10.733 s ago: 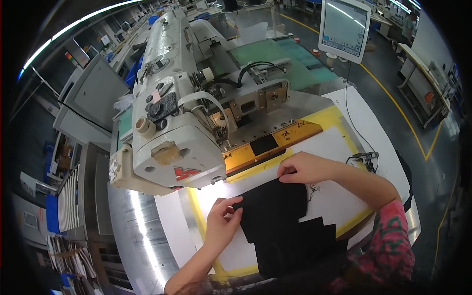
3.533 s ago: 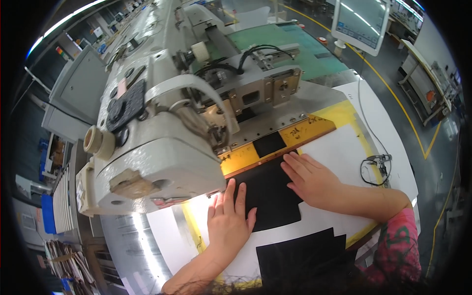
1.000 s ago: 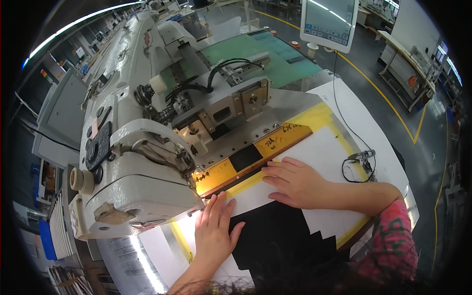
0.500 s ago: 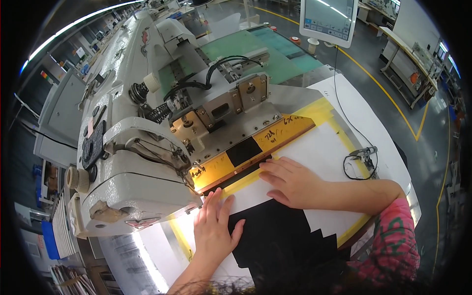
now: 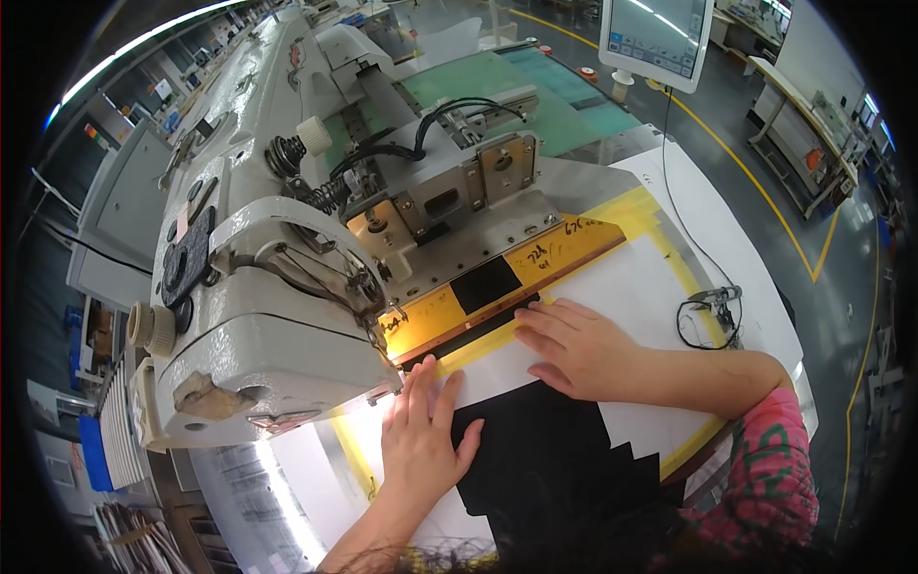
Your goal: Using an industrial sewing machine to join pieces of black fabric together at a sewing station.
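Note:
My left hand (image 5: 421, 435) lies flat with fingers stretched, its fingertips at the near left end of a narrow black fabric strip (image 5: 475, 334). Farther right, my right hand (image 5: 585, 356) rests palm down, fingers stretched, its fingertips at the strip's other end. The strip runs along the lower edge of a yellow-orange clamp plate (image 5: 547, 260) with handwritten marks. Between and below my hands lie several overlapping black fabric pieces (image 5: 545, 450) on a white sheet (image 5: 660, 383) edged with yellow tape. The sewing machine's head (image 5: 277, 359) stands just left of the plate.
A metal clamp carriage (image 5: 449, 215) with black cables sits behind the plate. A touchscreen (image 5: 655, 40) stands at the far right. On the right of the table, a thin cable runs to a small metal fitting (image 5: 715, 297). A green work surface (image 5: 574, 96) extends behind.
The whole view has shifted slightly, with the machine and plate a little farther right. Both hands stay at the strip's ends, with hardly any movement relative to it.

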Tool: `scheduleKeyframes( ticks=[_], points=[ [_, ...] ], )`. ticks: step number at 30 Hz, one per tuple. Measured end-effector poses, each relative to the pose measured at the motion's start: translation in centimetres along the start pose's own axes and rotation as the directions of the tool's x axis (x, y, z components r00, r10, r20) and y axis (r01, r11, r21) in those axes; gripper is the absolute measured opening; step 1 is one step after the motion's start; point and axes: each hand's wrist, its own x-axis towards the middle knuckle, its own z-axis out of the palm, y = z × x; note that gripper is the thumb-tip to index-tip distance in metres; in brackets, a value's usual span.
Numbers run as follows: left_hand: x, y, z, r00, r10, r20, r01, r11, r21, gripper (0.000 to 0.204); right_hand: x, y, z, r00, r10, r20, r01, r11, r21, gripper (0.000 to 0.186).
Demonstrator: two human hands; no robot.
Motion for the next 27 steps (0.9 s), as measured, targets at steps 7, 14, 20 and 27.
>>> scheduleKeyframes(
  ticks=[7,14,20,27],
  points=[
    [-1.0,0.0,-0.3,1.0,-0.003,0.01,0.003,1.0,-0.026,0.046,-0.6,-1.9,-1.7,0.996,-0.059,0.071,0.055,0.997,0.049,0.05],
    [-0.6,0.1,-0.7,0.991,-0.136,0.018,0.137,0.962,-0.235,0.035,2.6,-2.0,-4.1,0.769,0.154,0.62,-0.279,0.954,0.109,0.035],
    [-1.2,0.2,-0.3,0.996,0.035,-0.088,-0.049,0.987,-0.156,0.021,4.3,-1.6,-3.3,0.824,0.064,0.562,-0.281,0.909,0.308,0.023],
    [-0.9,-0.4,-0.5,0.939,0.082,-0.334,-0.079,0.997,0.022,0.027,6.8,-0.3,-1.5,0.934,0.067,0.351,-0.194,0.919,0.342,0.018]
  ],
)
